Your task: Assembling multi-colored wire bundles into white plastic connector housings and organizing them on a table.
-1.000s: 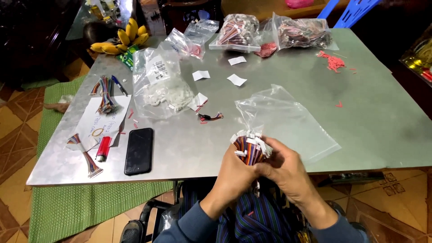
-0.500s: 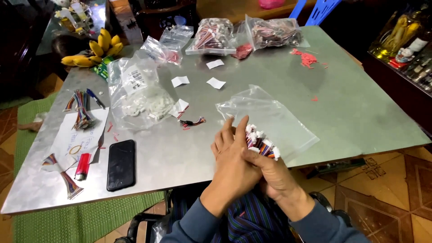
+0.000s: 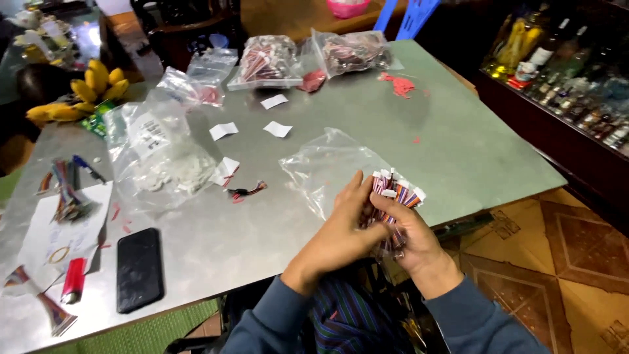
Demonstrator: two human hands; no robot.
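- I see both hands meet at the lower centre of the frame, just over the near edge of the counter [image 3: 458, 131].
- Left hand [image 3: 341, 236]: its fingers are closed around the side of a wire bundle [image 3: 393, 196], fingertips up against the wires.
- Right hand [image 3: 409, 239]: its fingers wrap the lower part of the same bundle from the other side; thumb lies across the front.
- The wire bundle is a tight sheaf of red, blue and dark wires with white connector ends pointing up and to the right. It is held in the air, clear of the counter surface.
- Just behind the bundle, at centre frame, lies a flat clear plastic bag [image 3: 324, 167]; I cannot tell whether the bundle touches it.
- Left of centre: a fuller clear bag of white parts [image 3: 164, 164], with a short loose wire piece [image 3: 246, 191] near it.
- Lower left of the frame: a black phone [image 3: 139, 269] lying flat, a red lighter [image 3: 73, 278] beside it, and a white paper sheet [image 3: 39, 236] carrying more coloured wires [image 3: 65, 190].
- Upper centre: two bags of wires [image 3: 268, 62] at the far edge, well apart from the hands.
- Upper left: a bunch of bananas [image 3: 85, 95].
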